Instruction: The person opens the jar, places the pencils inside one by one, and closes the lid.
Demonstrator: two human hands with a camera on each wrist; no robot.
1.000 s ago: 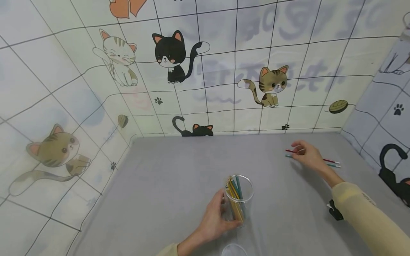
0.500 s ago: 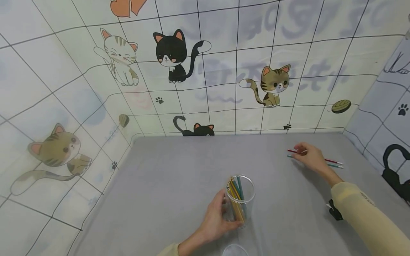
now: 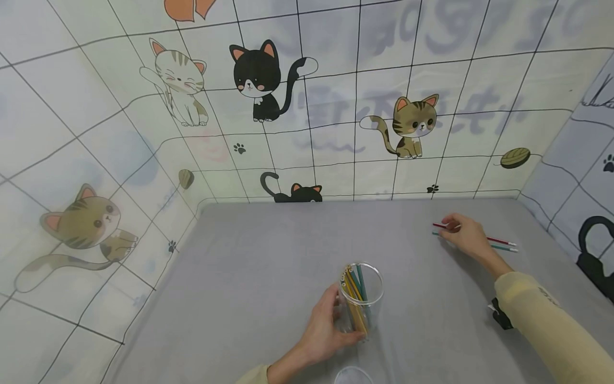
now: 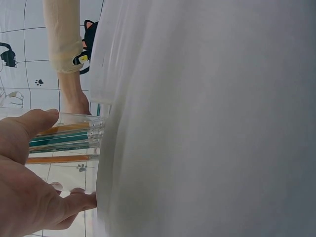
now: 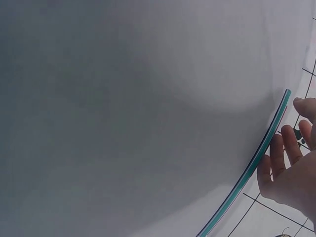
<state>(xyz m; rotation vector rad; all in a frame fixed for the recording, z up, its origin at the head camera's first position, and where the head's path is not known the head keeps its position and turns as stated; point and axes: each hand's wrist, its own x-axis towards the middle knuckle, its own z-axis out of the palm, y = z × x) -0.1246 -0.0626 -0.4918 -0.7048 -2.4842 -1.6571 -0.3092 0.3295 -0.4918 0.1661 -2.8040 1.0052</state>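
My left hand (image 3: 322, 330) grips a clear cylindrical cup (image 3: 376, 314) low on its side, with thumb and fingers around it. Yellow and teal pencils (image 3: 356, 290) lean inside; in the left wrist view, eraser ends of the pencils (image 4: 94, 134) sit at the cup's base. Farther right, my right hand (image 3: 462, 234) hovers over a red pencil (image 3: 501, 241) and a teal pencil (image 3: 503, 248) lying side by side on the table. In the right wrist view, the thumb stands apart from the fingers (image 5: 277, 155), which are close to the teal pencil (image 5: 247, 173); contact is unclear.
A round clear piece (image 3: 353, 375) lies at the near edge of view, partly cut off. A small black object (image 3: 501, 316) shows beside the right sleeve. Cat-printed cloth walls (image 3: 331, 106) border the grey table (image 3: 259, 256) at the back and sides.
The head view has shifted slightly. My left hand keeps its hold on the cup, and my right hand stays over the two pencils with hardly any movement.
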